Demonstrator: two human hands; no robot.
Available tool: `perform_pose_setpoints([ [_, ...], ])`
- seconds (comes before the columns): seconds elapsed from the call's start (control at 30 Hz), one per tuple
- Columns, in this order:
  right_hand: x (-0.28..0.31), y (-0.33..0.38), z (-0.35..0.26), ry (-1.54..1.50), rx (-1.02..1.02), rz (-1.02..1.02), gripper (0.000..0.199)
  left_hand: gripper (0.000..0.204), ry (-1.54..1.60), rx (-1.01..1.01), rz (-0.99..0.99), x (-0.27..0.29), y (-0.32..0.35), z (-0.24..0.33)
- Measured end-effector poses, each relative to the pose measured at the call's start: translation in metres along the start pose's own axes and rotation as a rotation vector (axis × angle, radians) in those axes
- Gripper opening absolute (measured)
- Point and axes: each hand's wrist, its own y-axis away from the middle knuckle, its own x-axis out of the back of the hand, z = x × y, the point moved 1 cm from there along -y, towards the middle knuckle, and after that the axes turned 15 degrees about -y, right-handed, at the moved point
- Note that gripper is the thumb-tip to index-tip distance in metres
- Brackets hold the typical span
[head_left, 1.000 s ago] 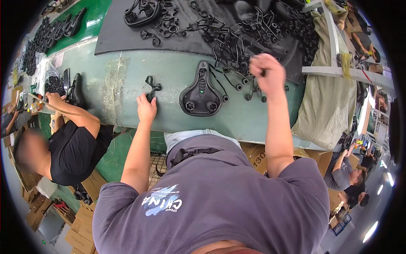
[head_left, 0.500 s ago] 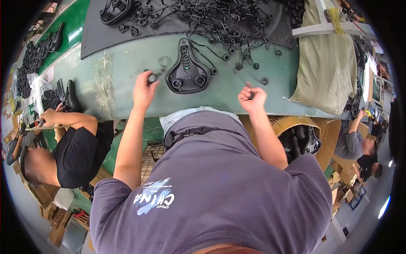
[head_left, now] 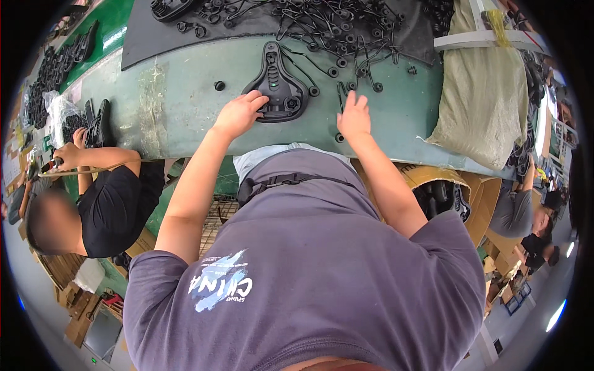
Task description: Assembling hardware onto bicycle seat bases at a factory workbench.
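Note:
A black bicycle saddle [head_left: 272, 74] lies underside up on the green table, its narrow nose pointing away from me. My left hand [head_left: 238, 115] has its curled fingers on the saddle's rear left part, hiding the fitting there. To the right of the saddle, my right hand [head_left: 355, 119] has its fingers stretched forward beside a thin black rod piece [head_left: 341, 99]; a small black ring [head_left: 340, 137] shows by that hand's wrist. A bent black rod [head_left: 301, 67] runs along the saddle's right side. One small round black part [head_left: 219, 86] sits left of the saddle.
Tangled black rods and rings [head_left: 334, 28] cover a dark mat [head_left: 167, 43] at the back. A pale woven sack [head_left: 479, 111] stands on the right, below a white bar [head_left: 482, 41]. Cardboard boxes [head_left: 486, 198] are by my right side. A co-worker [head_left: 111, 210] works at the left.
Both hands have moved forward and inward. The left hand has gone onto the saddle, and a round part now rests left of it. The right hand's fingers have straightened from a curl.

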Motion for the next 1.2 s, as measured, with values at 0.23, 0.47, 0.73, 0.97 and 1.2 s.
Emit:
perform_pose_setpoints([
  [0.23,0.043,-0.009,-0.027,-0.261,0.036,-0.081,0.069,0.050,0.275,0.185,0.097,-0.001,0.008,0.000],
  [0.47,0.028,-0.107,-0.148,-1.522,-0.401,-0.507,0.033,0.045,0.462,0.252,0.060,0.001,0.001,-0.004],
  [0.73,-0.021,-0.091,-0.205,-0.370,0.471,-0.086,0.051,0.053,0.359,0.216,0.192,-0.019,0.004,-0.020],
  [0.97,-0.016,-0.076,-0.187,-0.302,0.418,-0.047,0.075,0.069,0.407,0.558,0.448,-0.009,-0.016,-0.005],
  [1.2,-0.034,-0.063,-0.173,-0.339,0.430,0.142,0.076,0.050,0.122,0.811,0.421,-0.036,-0.066,0.018],
])
